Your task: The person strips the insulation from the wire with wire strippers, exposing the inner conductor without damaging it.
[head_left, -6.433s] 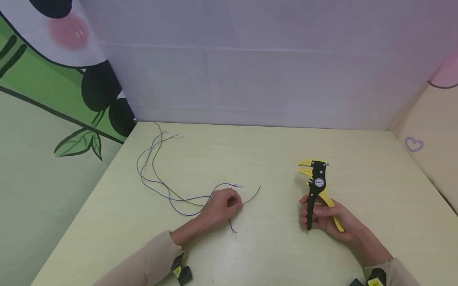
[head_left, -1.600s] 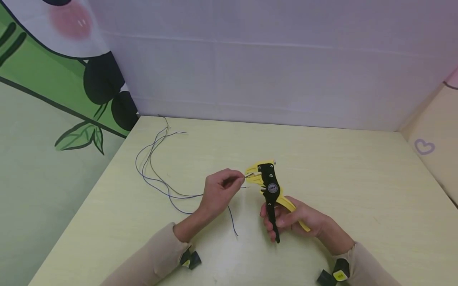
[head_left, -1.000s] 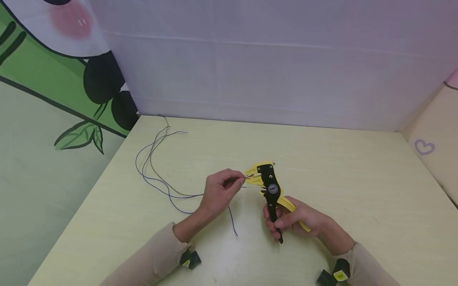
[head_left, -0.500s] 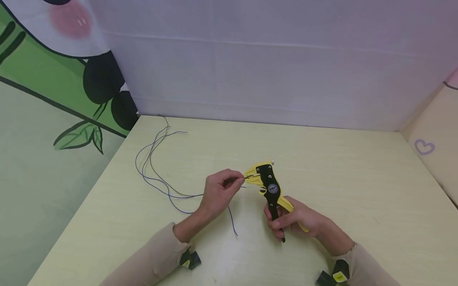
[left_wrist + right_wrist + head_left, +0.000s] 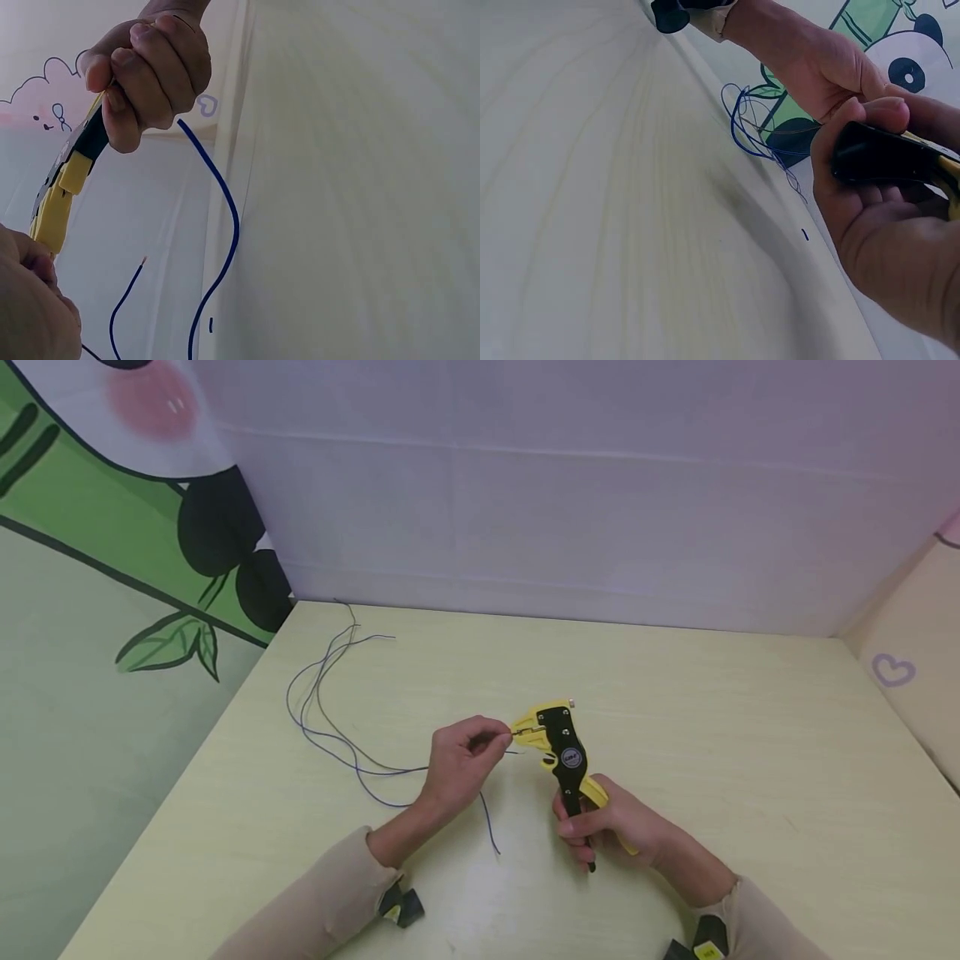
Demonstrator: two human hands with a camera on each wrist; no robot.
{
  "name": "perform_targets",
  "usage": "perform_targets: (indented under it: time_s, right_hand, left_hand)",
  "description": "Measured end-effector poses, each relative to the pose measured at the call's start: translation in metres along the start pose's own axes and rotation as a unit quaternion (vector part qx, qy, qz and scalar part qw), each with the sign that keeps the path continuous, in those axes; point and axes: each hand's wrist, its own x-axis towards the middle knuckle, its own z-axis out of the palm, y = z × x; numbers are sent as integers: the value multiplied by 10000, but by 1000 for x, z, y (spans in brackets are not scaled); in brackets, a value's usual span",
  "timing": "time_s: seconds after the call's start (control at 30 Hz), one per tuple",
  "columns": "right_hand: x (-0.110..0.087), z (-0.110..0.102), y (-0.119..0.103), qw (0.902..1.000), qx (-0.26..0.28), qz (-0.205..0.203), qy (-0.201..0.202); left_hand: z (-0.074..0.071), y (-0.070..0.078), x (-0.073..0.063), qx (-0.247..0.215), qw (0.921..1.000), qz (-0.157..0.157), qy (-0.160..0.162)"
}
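My left hand pinches a thin dark wire near its end, thumb against forefinger. That end lies between the yellow jaws of a black and yellow wire stripper. My right hand grips the stripper's handles, its fingers wrapped round the black one, as the right wrist view also shows. Blue wires pass under my left hand; one loose blue end hangs toward the front. In the left wrist view another blue wire has a bare copper tip. The gripped wire's tip is hidden inside the jaws.
Long loops of blue and dark wire spread over the left of the pale wooden table. A short blue piece shows near the table's edge in the right wrist view. A pale cloth wall stands behind.
The stripper has come left from its earlier place on the right to meet the wire at my left hand. Over the last second its handles were squeezed together and its jaws narrowed round the wire.
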Motion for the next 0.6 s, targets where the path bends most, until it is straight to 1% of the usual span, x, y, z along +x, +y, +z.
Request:
perform_targets:
  time_s: [0.13,0.23,0.33,0.4,0.47,0.6]
  right_hand:
    - [0,0,1,9999,-50,132,61]
    - [0,-1,2,9999,-23,115,30]
    - [-2,-1,1,9998,-15,184,54]
    - [-2,-3,1,9995,-32,282,106]
    - [-3,-4,-1,9987,-61,472,193]
    - [-5,-3,-4,9984,-92,518,194]
  left_hand:
    - [0,-1,0,-29,10000,27,-7]
    - [0,-1,-1,-3,10000,63,-6]
    - [0,-1,-1,32,9999,96,-11]
    - [0,-1,-1,46,9999,121,-11]
    - [0,-2,-1,43,9999,158,-16]
    - [0,-2,-2,-10,9997,222,-37]
